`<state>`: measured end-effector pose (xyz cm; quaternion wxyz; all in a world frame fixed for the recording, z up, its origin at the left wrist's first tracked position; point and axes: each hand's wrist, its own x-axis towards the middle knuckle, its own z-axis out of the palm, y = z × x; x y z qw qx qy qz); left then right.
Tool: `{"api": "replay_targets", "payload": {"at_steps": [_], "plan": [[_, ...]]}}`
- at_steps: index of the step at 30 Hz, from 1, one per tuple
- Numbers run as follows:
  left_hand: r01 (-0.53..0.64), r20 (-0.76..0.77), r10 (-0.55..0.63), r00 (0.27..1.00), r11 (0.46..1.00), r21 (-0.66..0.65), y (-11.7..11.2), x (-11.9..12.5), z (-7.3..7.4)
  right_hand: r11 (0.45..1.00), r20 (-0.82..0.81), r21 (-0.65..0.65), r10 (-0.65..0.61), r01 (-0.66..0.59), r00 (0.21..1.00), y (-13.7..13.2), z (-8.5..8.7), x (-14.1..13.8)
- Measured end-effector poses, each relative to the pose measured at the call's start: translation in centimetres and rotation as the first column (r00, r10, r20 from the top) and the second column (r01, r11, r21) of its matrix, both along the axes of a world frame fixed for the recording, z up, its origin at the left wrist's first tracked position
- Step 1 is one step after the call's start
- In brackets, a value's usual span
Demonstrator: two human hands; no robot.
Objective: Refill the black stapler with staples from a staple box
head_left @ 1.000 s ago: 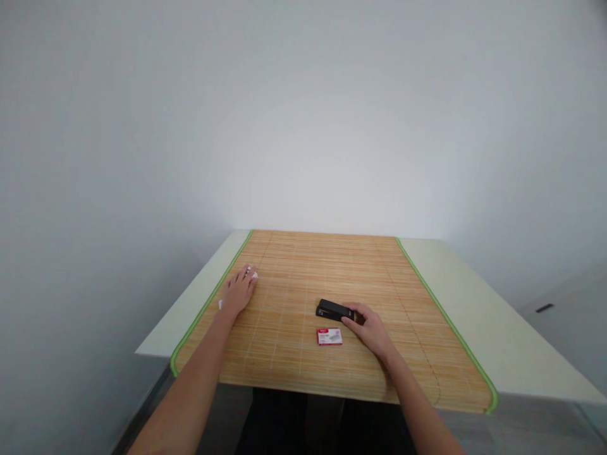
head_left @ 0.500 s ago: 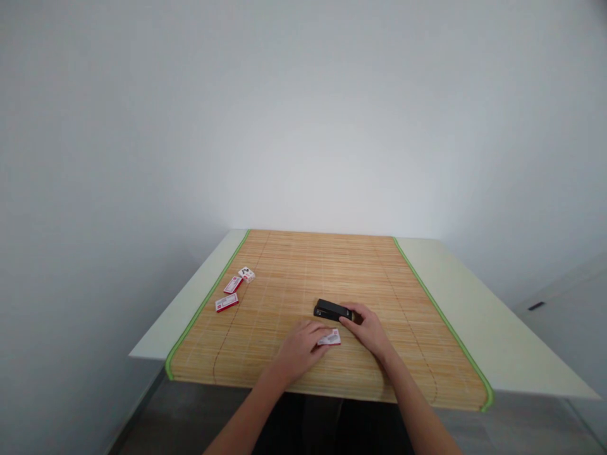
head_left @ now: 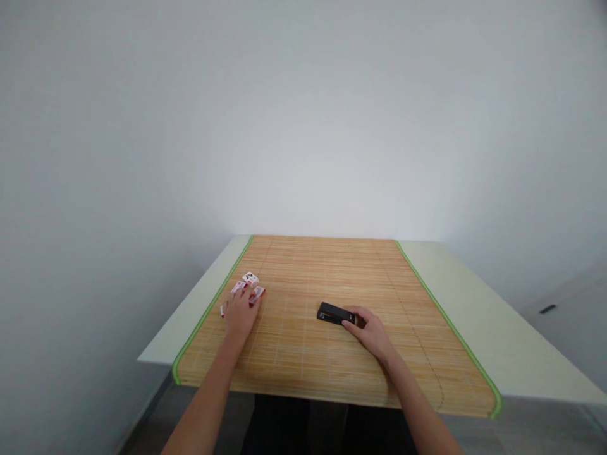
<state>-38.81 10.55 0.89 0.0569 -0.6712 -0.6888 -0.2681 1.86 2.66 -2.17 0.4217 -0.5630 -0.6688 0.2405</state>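
On the left side of the bamboo mat (head_left: 303, 272), my left hand (head_left: 241, 314) is closed on a small red-and-white box (head_left: 257, 294), part of which shows past its fingers. Two more boxes of this sort, partly covered by the hand, lie beside it: one box (head_left: 238, 287) just behind the fingers and another box (head_left: 222, 311) at the hand's left edge. A further small white box (head_left: 250, 279) with a dark picture lies farthest back. Near the middle, a black stapler (head_left: 334, 313) rests on the mat. My right hand (head_left: 369, 329) grips its right end between thumb and fingers.
The green-edged mat covers the middle of a white table (head_left: 474, 316) and hangs over its front edge. A pale wall (head_left: 313, 126) stands behind the table. At the far right, a dark handle (head_left: 547, 309) shows on a white surface.
My left hand has carried the small box from in front of the stapler leftward to the other boxes. My right hand stays at the stapler. The view has shifted slightly.
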Motion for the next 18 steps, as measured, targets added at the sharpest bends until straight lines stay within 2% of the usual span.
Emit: {"api": "replay_targets", "payload": {"at_steps": [2,4,7,10,12,14,18], "plan": [[0.011,0.051,-0.012,0.999,1.000,0.028,-0.9,0.8,-0.2,1.000,0.010,0.019,-0.003,0.003,1.000,0.0,-0.1,0.0],[0.076,0.153,-0.075,0.985,0.997,-0.001,-2.6,2.8,-0.6,0.999,0.028,0.035,-0.013,0.012,1.000,0.0,0.0,-0.3],[0.273,0.369,-0.210,0.905,0.953,-0.127,-6.0,7.3,-1.4,0.997,0.067,0.072,-0.042,0.037,0.997,-0.4,0.4,-2.1],[0.406,0.508,-0.283,0.813,0.902,-0.148,-8.9,12.0,-1.9,0.994,0.089,0.093,-0.071,0.062,0.993,-1.3,0.7,-5.6],[0.426,0.549,-0.285,0.785,0.893,-0.146,-9.8,14.3,-1.8,0.993,0.084,0.101,-0.062,0.053,0.994,-2.1,0.6,-8.0],[0.419,0.552,-0.280,0.785,0.897,-0.140,-10.0,15.5,-1.5,0.992,0.091,0.122,-0.015,0.004,0.996,-2.7,0.3,-9.9],[0.361,0.483,-0.254,0.838,0.922,-0.141,-9.2,15.9,-1.2,0.989,0.094,0.131,0.061,-0.073,0.994,-3.3,-0.4,-10.8]]}}
